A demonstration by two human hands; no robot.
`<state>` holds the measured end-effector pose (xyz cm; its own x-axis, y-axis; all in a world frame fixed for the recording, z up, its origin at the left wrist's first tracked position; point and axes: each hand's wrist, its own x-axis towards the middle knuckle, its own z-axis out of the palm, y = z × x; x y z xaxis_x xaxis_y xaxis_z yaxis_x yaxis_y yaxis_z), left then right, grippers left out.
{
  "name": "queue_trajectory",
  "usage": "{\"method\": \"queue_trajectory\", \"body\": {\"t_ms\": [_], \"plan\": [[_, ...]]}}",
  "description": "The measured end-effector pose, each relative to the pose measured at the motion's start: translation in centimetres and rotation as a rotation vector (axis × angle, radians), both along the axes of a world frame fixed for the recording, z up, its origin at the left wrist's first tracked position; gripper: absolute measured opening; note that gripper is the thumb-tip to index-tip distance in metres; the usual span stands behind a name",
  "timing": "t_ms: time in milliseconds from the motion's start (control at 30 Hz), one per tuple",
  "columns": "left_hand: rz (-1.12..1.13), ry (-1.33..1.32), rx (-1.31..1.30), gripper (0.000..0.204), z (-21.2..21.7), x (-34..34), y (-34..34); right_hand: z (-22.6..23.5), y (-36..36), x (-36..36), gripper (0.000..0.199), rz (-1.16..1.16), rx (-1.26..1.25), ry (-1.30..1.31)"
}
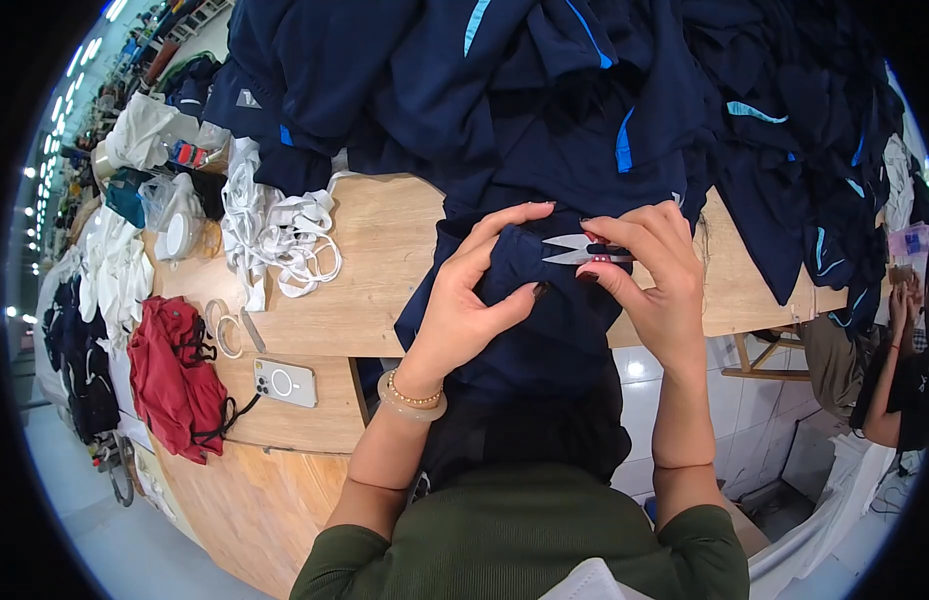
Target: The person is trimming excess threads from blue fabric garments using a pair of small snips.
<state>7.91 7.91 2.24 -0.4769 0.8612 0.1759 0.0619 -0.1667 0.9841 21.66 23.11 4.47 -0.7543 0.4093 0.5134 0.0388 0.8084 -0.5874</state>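
Cropped white item (593,582); left hand (456,312) grips cloth (514,258), right hand (664,275) pinches partly hidden snips (584,256).

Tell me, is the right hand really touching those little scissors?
Touching: the head view plainly shows the right hand holding the little scissors between thumb and fingers.

The snip blades (574,258) are shiny metal, the garment (524,345) matt cloth, the tabletop (384,240) wood.
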Motion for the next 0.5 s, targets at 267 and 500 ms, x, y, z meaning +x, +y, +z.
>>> {"method": "queue_trajectory", "body": {"t_ms": [267, 500], "plan": [[-0.004, 0.03, 0.0, 0.031, 0.06, 0.09, 0.14, 0.19, 0.14, 0.13, 0.035, -0.004, 0.018, 0.009], [-0.002, 0.065, -0.005, 0.03, -0.02, 0.0, 0.07, 0.17, 0.18, 0.09, 0.034, 0.001, 0.031, -0.004]]}}
